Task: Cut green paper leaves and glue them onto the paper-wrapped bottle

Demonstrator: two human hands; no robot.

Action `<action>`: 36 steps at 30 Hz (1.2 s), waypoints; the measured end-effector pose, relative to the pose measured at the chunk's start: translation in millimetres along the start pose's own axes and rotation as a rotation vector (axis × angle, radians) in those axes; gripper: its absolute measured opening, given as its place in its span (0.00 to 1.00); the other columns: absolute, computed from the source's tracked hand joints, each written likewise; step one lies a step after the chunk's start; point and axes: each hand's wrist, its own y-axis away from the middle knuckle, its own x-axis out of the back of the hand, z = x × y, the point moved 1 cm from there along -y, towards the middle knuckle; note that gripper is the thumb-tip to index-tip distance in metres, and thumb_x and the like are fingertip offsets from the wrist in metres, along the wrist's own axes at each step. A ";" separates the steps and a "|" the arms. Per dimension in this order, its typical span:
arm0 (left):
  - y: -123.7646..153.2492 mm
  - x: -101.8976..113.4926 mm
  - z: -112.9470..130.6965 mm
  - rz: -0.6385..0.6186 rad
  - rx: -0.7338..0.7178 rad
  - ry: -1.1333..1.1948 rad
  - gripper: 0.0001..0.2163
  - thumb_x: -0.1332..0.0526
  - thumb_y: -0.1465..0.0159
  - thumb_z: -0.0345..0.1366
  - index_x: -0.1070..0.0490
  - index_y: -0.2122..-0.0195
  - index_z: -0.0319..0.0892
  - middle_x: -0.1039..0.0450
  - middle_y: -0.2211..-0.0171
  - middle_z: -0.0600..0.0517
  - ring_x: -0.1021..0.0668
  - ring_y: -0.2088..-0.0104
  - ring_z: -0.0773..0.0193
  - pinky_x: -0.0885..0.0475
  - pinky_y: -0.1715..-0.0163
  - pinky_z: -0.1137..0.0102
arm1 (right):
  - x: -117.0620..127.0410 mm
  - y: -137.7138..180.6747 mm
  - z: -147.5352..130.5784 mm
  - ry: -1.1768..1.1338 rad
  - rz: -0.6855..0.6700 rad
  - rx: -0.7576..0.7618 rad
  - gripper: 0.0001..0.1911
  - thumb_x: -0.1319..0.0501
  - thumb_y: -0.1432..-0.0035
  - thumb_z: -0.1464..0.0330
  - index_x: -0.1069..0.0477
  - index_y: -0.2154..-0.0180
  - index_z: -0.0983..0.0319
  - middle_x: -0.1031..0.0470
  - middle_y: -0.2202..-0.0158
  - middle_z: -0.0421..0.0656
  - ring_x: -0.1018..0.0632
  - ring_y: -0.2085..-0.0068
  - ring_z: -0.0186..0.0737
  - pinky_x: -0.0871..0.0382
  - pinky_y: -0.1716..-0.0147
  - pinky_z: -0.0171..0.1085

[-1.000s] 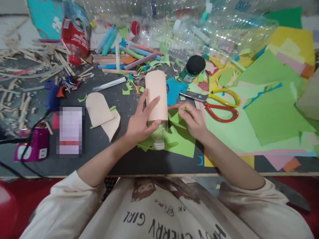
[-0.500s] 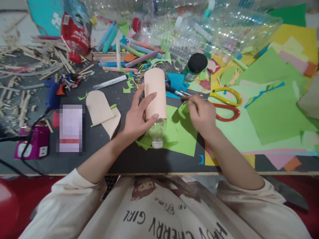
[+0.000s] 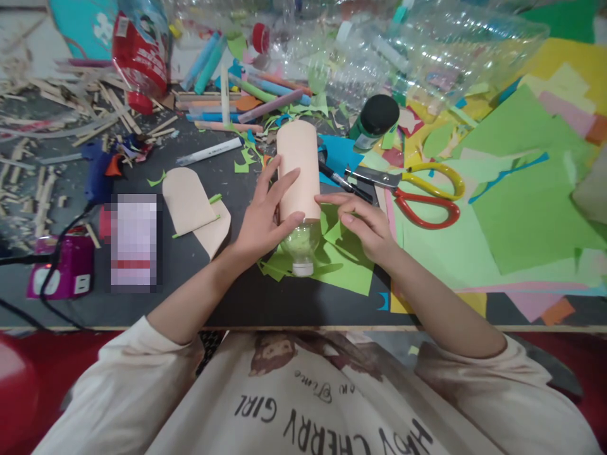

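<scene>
A clear plastic bottle (image 3: 302, 243) with a white cap lies on the table, cap towards me. Peach paper (image 3: 300, 170) wraps most of its length. My left hand (image 3: 263, 218) holds the bottle from the left, fingers spread over the paper and thumb near its lower edge. From the right, my right hand (image 3: 365, 224) reaches in with its index finger stretched to the paper's right side; its other fingers are loosely bent and hold nothing visible. Beneath the bottle is green paper (image 3: 353, 272). Just beyond my right hand lies a black pen (image 3: 344, 179).
Scissors (image 3: 427, 189) with yellow and red handles lie right, near a dark-capped jar (image 3: 377, 120). Peach cut-outs (image 3: 190, 205), a white marker (image 3: 211, 150) and a blue glue gun (image 3: 98, 174) lie left. Clear bottles (image 3: 417, 57) and wood sticks (image 3: 42, 95) fill the back.
My right hand has moved left from beside the pen to the wrapped bottle, its index finger now extended. The pen lies on the table. My left hand keeps its place on the bottle.
</scene>
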 end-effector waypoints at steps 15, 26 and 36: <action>3.5 -0.6 3.7 -0.071 -0.049 0.009 0.32 0.51 0.39 0.61 0.49 0.37 0.55 0.54 0.32 0.46 0.43 0.35 0.46 0.31 0.47 0.58 | -7.5 4.5 -4.6 0.249 0.004 0.279 0.09 0.48 0.40 0.71 0.36 0.72 0.57 0.21 0.53 0.45 0.24 0.49 0.45 0.29 0.51 0.51; 1.5 7.8 10.6 -0.026 0.039 -0.007 0.29 0.51 0.39 0.61 0.42 0.40 0.54 0.45 0.35 0.46 0.28 0.45 0.49 0.26 0.56 0.62 | -10.1 3.2 -3.7 0.271 -0.033 0.336 0.07 0.47 0.39 0.73 0.35 0.69 0.57 0.23 0.51 0.45 0.25 0.49 0.45 0.30 0.51 0.51; -1.3 105.5 -9.0 0.461 0.240 -0.098 0.19 0.43 0.39 0.53 0.26 0.57 0.44 0.23 0.64 0.55 0.20 0.66 0.62 0.25 0.65 0.65 | -11.5 2.6 -0.4 0.266 -0.021 0.349 0.07 0.49 0.38 0.70 0.37 0.69 0.57 0.23 0.52 0.46 0.25 0.49 0.44 0.29 0.52 0.51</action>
